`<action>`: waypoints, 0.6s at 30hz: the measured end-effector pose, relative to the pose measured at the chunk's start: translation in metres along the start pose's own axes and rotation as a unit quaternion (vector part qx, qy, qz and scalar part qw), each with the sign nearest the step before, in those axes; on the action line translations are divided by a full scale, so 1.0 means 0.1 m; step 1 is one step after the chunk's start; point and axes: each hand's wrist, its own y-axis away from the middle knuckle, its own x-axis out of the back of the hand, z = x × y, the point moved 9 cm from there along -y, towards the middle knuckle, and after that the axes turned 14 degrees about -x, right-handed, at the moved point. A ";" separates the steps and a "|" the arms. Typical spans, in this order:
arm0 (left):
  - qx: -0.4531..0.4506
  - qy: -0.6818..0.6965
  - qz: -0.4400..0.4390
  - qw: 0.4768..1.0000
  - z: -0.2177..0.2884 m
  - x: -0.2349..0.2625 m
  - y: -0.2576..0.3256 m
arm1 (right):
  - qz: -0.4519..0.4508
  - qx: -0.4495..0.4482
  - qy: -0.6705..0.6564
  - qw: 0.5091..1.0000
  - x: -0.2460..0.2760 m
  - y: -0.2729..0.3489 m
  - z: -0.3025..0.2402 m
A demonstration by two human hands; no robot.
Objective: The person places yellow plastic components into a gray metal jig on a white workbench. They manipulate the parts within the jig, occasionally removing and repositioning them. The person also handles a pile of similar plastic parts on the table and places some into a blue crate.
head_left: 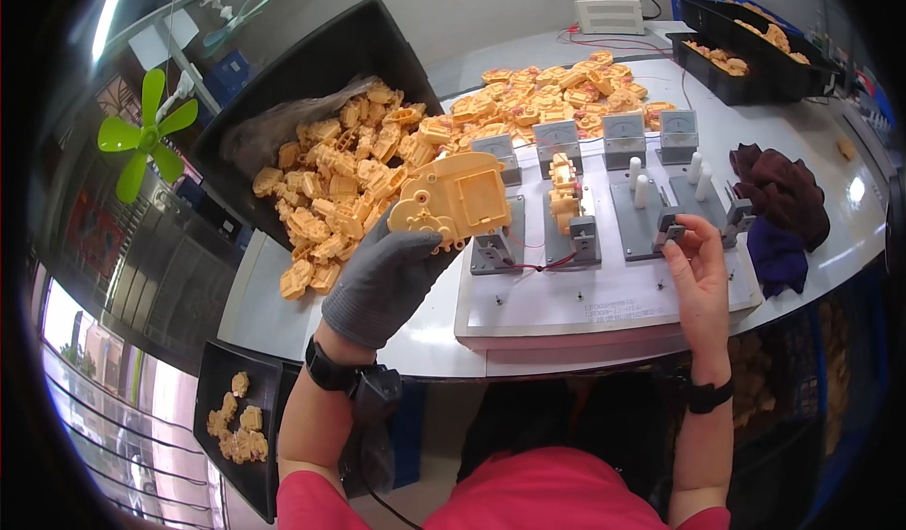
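My left hand (382,270), in a grey glove, is closed around a pale yellow plastic gear housing (458,200) and holds it up in front of the heap. Its flat side with a square recess and small round gears faces me. My bare right hand (698,266) pinches a small grey block (668,228) at the front of a grey test fixture (645,211), thumb and forefinger on it. Two white pegs (641,190) stand on that fixture. On the neighbouring fixture to the left, another yellow gear housing (564,195) sits upright behind a grey block (583,237).
A tipped black bin (326,53) spills yellow housings (349,152) onto the table at left; more lie behind the dial meters (623,132). Dark cloths (779,195) lie at right. Black trays (713,72) stand far right. A black bin (255,370) sits below the left table edge.
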 end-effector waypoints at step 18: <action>-0.321 -0.695 -0.395 0.508 -0.62 -1.81 -1.22 | 0.037 0.026 0.027 0.999 0.07 0.07 -0.04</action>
